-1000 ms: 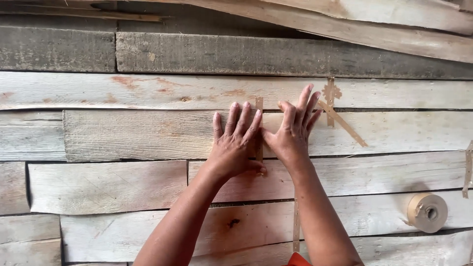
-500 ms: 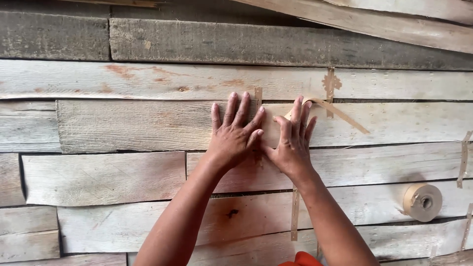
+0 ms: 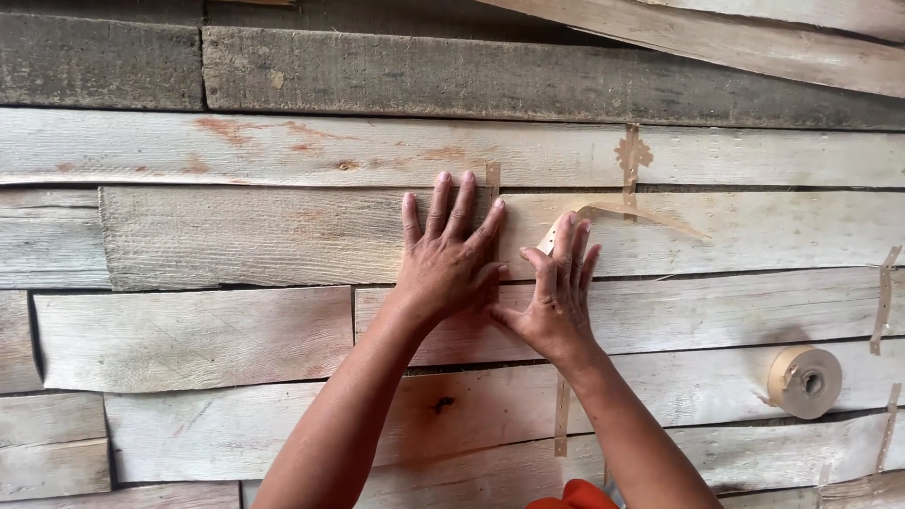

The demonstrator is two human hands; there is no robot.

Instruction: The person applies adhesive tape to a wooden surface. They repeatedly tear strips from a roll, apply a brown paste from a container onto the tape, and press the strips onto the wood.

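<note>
My left hand [image 3: 448,259] lies flat with spread fingers on a pale wooden veneer sheet [image 3: 236,236], over a vertical strip of brown paper tape [image 3: 492,176] that bridges a seam. My right hand [image 3: 556,292] rests beside it, fingers extended. At its index fingertip is the loose end of a long paper tape strip [image 3: 632,209]. That strip is lifted off the wood and arcs away to the right, where its far end still touches the sheet.
A roll of brown paper tape [image 3: 803,381] lies on the sheets at the lower right. More tape pieces sit on seams: a patch [image 3: 632,151] above, a strip [image 3: 562,415] below my right wrist, and others [image 3: 883,297] at the right edge. Darker boards [image 3: 471,80] run across the top.
My right hand slid down and to the left, and the long tape strip peeled off the wood and followed its fingertips. My left hand stayed pressed in place.
</note>
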